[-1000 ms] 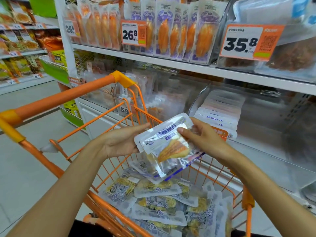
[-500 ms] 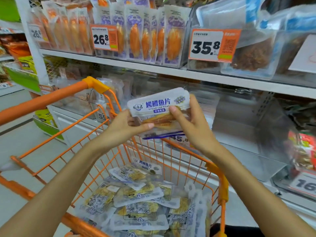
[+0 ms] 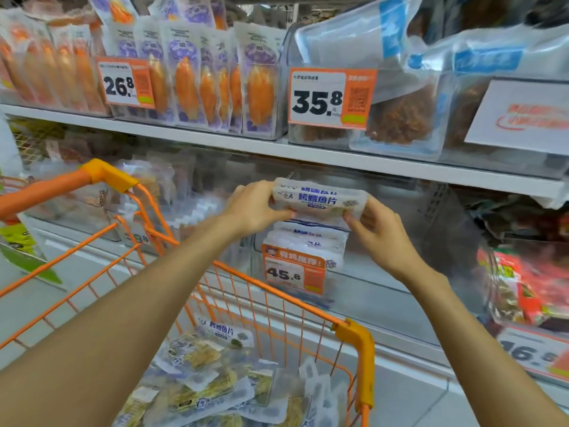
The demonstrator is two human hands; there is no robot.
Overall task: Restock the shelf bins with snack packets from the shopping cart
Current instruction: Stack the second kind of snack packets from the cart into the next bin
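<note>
**Packets held over the bin, ready to be seated**

In the shopping cart point(image 3: 354, 340) at lower left, more snack packets point(image 3: 197, 359) lie loose. The left hand point(image 3: 252, 208) is pinched on the left end of a small stack of packets point(image 3: 317, 200), and the right hand point(image 3: 375, 226) is pinched on its right end. The stack is held just above the clear shelf bin point(image 3: 385, 272), over the row already filed behind the 45.8 price tag point(image 3: 294, 272). It is best lowered level, edges squared, label facing front, and released only once seated.

White shelf board point(image 3: 308, 155) crosses mid-frame under orange price tags point(image 3: 331, 98); pale grey floor point(image 3: 409, 399) lower right.
</note>
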